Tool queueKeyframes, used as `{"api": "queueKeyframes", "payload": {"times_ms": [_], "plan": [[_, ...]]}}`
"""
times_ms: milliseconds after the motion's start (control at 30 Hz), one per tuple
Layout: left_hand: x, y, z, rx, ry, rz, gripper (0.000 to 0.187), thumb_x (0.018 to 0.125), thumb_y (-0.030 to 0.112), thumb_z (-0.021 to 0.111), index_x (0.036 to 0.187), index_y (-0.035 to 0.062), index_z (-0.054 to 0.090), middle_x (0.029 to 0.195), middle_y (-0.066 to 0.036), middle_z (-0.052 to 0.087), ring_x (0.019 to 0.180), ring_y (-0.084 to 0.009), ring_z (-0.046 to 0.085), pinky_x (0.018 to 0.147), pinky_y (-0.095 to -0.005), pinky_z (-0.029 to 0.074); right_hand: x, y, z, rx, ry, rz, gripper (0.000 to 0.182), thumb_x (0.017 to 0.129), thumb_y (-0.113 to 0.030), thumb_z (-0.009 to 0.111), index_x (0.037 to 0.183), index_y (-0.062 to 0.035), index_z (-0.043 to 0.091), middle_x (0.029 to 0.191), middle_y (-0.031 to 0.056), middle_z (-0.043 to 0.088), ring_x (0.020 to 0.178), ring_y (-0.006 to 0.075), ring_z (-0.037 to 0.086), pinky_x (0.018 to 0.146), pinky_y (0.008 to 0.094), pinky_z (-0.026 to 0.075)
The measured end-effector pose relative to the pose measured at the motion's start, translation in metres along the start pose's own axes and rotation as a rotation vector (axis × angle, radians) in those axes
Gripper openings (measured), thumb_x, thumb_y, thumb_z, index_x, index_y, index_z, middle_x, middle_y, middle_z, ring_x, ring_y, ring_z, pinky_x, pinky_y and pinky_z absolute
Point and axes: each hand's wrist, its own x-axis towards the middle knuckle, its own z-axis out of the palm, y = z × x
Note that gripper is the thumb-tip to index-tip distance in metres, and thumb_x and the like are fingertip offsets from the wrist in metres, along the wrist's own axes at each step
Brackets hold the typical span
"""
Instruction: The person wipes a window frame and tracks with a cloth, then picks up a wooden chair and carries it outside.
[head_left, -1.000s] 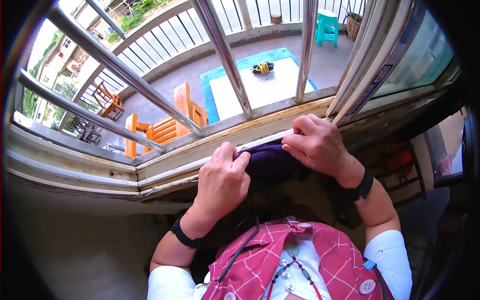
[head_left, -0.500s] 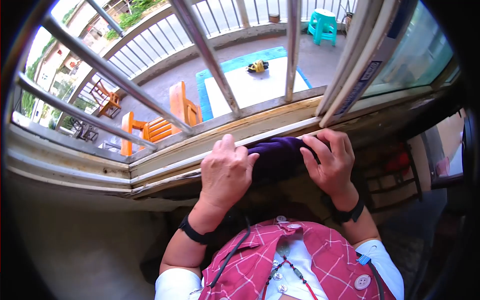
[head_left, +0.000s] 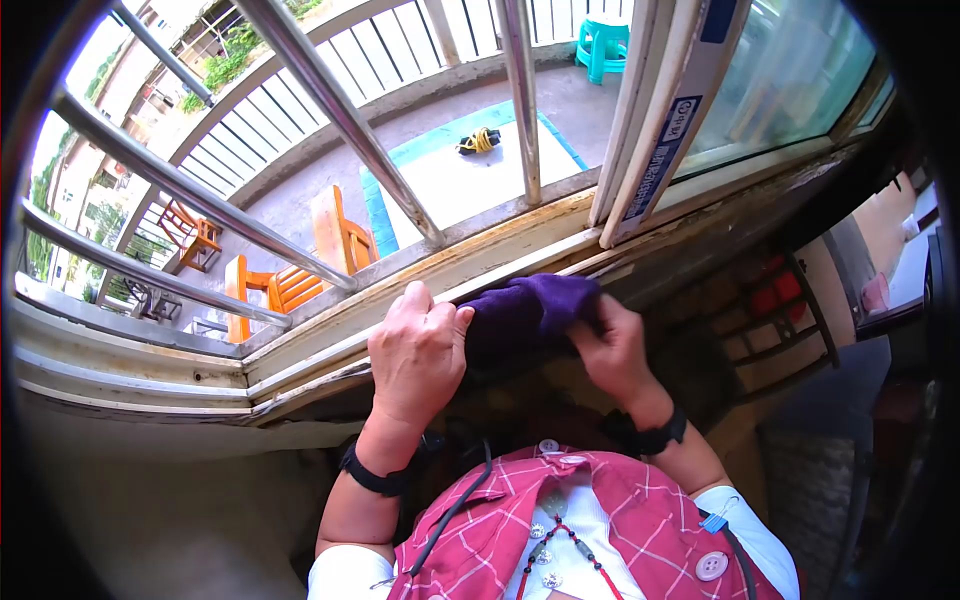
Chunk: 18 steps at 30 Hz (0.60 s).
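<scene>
A dark purple cloth (head_left: 530,305) lies bunched along the inner edge of the window sill (head_left: 330,325). My left hand (head_left: 415,350) is closed on the cloth's left end, its knuckles up against the sill. At the right end, my right hand (head_left: 612,350) pinches the cloth between thumb and fingers, a little below the frame of the sliding window (head_left: 650,150). The lower part of the cloth falls into shadow between my hands.
Metal bars (head_left: 350,120) rise from the sill. Beyond them are a white-topped table (head_left: 450,180), an orange wooden chair (head_left: 335,235) and a turquoise stool (head_left: 603,48). A dark rack (head_left: 790,310) stands indoors at the right.
My right hand has gone from spread fingers to a grip on the cloth, whose right end is now raised and folded. The view has shifted, with the window frame further left.
</scene>
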Motion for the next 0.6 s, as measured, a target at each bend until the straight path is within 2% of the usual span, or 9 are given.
{"api": "queueKeyframes", "payload": {"times_ms": [33, 67, 100, 167, 233, 333, 467, 533, 600], "plan": [[0.0, -0.001, 0.001, -0.046, 0.024, -0.022, 0.031, 0.089, 0.024, 0.062, 0.068, 0.0026, 0.057, 0.075, -0.012, 0.051, 0.071, -0.0323, 0.056, 0.061, -0.0444, 0.043, 0.004, -0.021, -0.008, 0.186, -0.018, 0.141, 0.008, 0.085, -0.002, 0.065, 0.093, -0.0006, 0.063, 0.084, 0.003, 0.066, 0.078, 0.0098, 0.061, 0.072, 0.0267, 0.049], [0.001, -0.002, 0.003, -0.065, 0.058, -0.037, 0.031, 0.089, 0.023, 0.062, 0.067, 0.0022, 0.059, 0.073, -0.012, 0.052, 0.069, -0.0329, 0.057, 0.06, -0.0441, 0.044, 0.009, -0.032, -0.015, 0.086, 0.028, 0.103, 0.009, 0.086, -0.001, 0.064, 0.094, -0.0006, 0.06, 0.084, 0.0005, 0.062, 0.077, 0.0048, 0.055, 0.071, 0.0238, 0.048], [0.001, -0.003, 0.003, -0.074, 0.059, -0.041, 0.031, 0.089, 0.023, 0.062, 0.067, 0.0022, 0.059, 0.073, -0.012, 0.052, 0.069, -0.0329, 0.057, 0.06, -0.0441, 0.044, 0.019, -0.043, -0.011, 0.175, 0.17, 0.064, 0.015, 0.082, -0.002, 0.068, 0.09, -0.0002, 0.055, 0.069, -0.0006, 0.058, 0.063, 0.004, 0.05, 0.059, 0.0226, 0.044], [0.003, -0.006, 0.003, -0.083, 0.047, -0.105, 0.031, 0.089, 0.023, 0.063, 0.066, 0.0022, 0.061, 0.071, -0.013, 0.053, 0.065, -0.0334, 0.056, 0.06, -0.0442, 0.044, 0.034, -0.058, -0.018, 0.096, 0.229, 0.098, 0.02, 0.082, 0.0, 0.068, 0.094, -0.001, 0.052, 0.067, -0.0015, 0.056, 0.06, 0.003, 0.049, 0.056, 0.0215, 0.043], [0.002, -0.008, 0.006, -0.109, 0.089, -0.107, 0.03, 0.086, 0.023, 0.067, 0.065, 0.002, 0.062, 0.069, -0.012, 0.054, 0.063, -0.033, 0.056, 0.059, -0.0437, 0.044, 0.043, -0.059, -0.015, -0.021, 0.274, -0.001, 0.023, 0.083, -0.003, 0.067, 0.103, -0.0038, 0.055, 0.066, 0.002, 0.059, 0.051, 0.0094, 0.054, 0.052, 0.026, 0.045], [-0.001, -0.009, 0.008, -0.141, 0.175, -0.148, 0.028, 0.08, 0.024, 0.073, 0.066, 0.0028, 0.06, 0.074, -0.011, 0.055, 0.066, -0.0317, 0.058, 0.058, -0.043, 0.045, 0.057, -0.05, -0.007, -0.66, 0.318, -0.521, 0.034, 0.079, -0.008, 0.066, 0.112, -0.0144, 0.062, 0.069, 0.0084, 0.062, 0.057, 0.0291, 0.06, 0.052, 0.039, 0.049], [-0.002, -0.006, 0.009, -0.126, 0.22, -0.141, 0.021, 0.081, 0.02, 0.072, 0.072, 0.0044, 0.061, 0.08, -0.01, 0.055, 0.067, -0.031, 0.058, 0.057, -0.0418, 0.046, 0.047, -0.062, -0.01, -0.828, -0.025, -0.369, 0.032, 0.077, -0.005, 0.064, 0.108, -0.0137, 0.07, 0.073, 0.0084, 0.065, 0.063, 0.0284, 0.064, 0.055, 0.0383, 0.05], [0.001, -0.005, 0.014, -0.157, 0.342, 0.003, 0.007, 0.08, 0.012, 0.069, 0.08, 0.0083, 0.063, 0.088, -0.009, 0.054, 0.069, -0.029, 0.06, 0.057, -0.0394, 0.047, 0.05, -0.074, -0.016, -0.94, -0.235, -0.325, 0.035, 0.077, -0.009, 0.062, 0.11, -0.0159, 0.069, 0.07, 0.0088, 0.064, 0.061, 0.0283, 0.064, 0.054, 0.0395, 0.049], [0.001, -0.01, 0.015, -0.13, 0.298, 0.1, 0.006, 0.078, 0.009, 0.067, 0.083, 0.0107, 0.064, 0.091, -0.009, 0.054, 0.071, -0.0279, 0.061, 0.056, -0.0384, 0.047, 0.057, -0.081, -0.016, -1.01, -0.327, -0.304, 0.034, 0.078, -0.011, 0.061, 0.111, -0.016, 0.069, 0.068, 0.0096, 0.064, 0.061, 0.0286, 0.064, 0.054, 0.0407, 0.049]]}}
